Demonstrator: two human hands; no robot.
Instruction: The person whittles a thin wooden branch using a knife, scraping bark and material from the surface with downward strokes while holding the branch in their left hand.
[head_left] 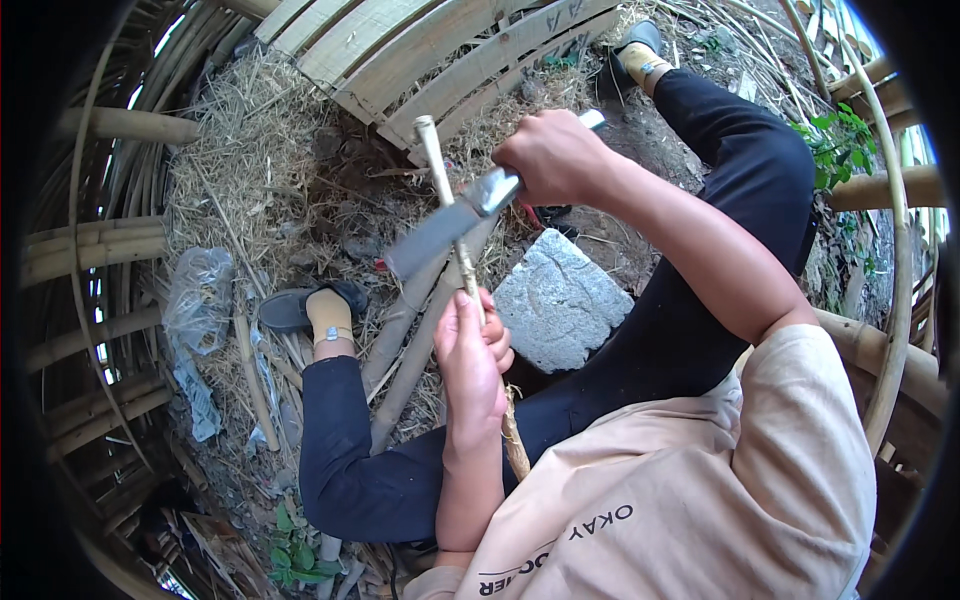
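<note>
Edges of the stick: the stick [466, 265] is held slanting in front of the body, its pale upper end standing free, near the slatted wooden panel [420, 65]; its rough lower part is seen beside the left wrist, reaching close to the shirt [640, 490].
Edge of the knife: the blade of the knife [437, 236] is laid across the stick, above the left hand [472, 355]; it is blurred, and whether the stick is touched by it cannot be told.
Room for moving: some open space is left between the blade and the panel; on the right side the room is bounded by the grey stone block [562, 300] and by the bent right leg [740, 150].
Ground on the left: bamboo poles [405, 325] are seen lying just beside the left foot [327, 310]; farther out, a clear plastic bag [198, 300] is seen on the straw.
Right hand: the knife's handle is clamped in the fist of the right hand [548, 155], knuckles upward; the forearm is stretched diagonally over the right thigh.
Left hand: the stick is clamped between thumb and curled fingers; the forearm is pointed upward from the lower edge.
Both hands: they are held apart, the right one higher.
</note>
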